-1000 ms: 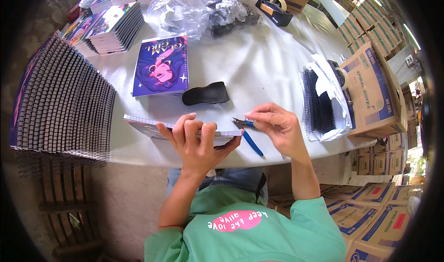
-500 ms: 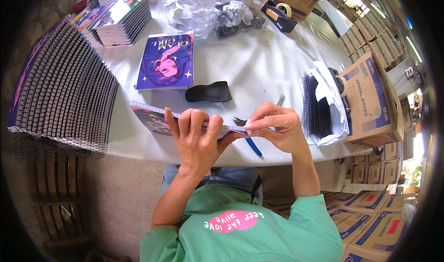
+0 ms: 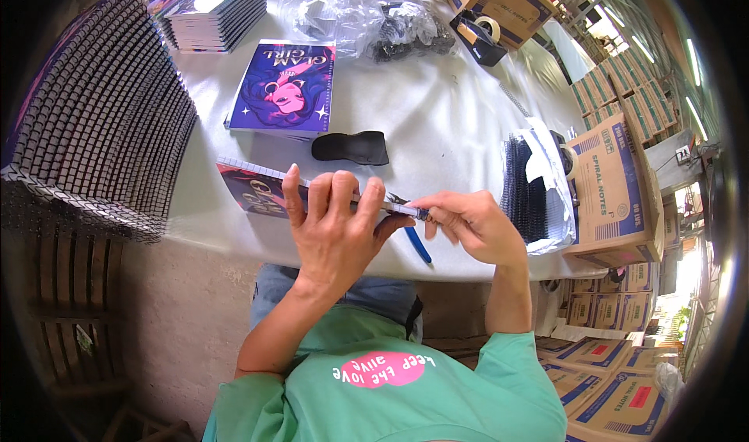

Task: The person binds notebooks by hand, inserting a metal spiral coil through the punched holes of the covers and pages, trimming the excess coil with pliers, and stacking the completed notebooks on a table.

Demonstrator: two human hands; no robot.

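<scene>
Standing on its edge, a notebook [image 3: 253, 188] with a colourful cover and white pages is gripped by my left hand [image 3: 335, 227], fingers over the top edge and thumb near its right end. At that end my right hand [image 3: 480, 223] pinches what looks like the tip of a dark spiral wire; its fingers hide most of it. Cutting pliers [image 3: 418, 245] with blue handles lie on the table just behind and under the notebook's right end. Beyond the notebook are a black curved object [image 3: 351, 148] and purple-covered notebooks [image 3: 285, 91] lying flat.
A tall pile of wire-bound notebooks [image 3: 109, 122] stands at left, with another notebook stack [image 3: 214, 21] behind. Black spiral wires [image 3: 523, 188] in white wrapping lie at right beside a carton [image 3: 612, 184]. Clear plastic bags [image 3: 331, 9] and a tape dispenser [image 3: 480, 40] are at the back.
My right hand has turned slightly at the notebook's end, and a dark bit now shows at its fingertips. My left hand keeps its hold. The whole view has shifted a little.
</scene>
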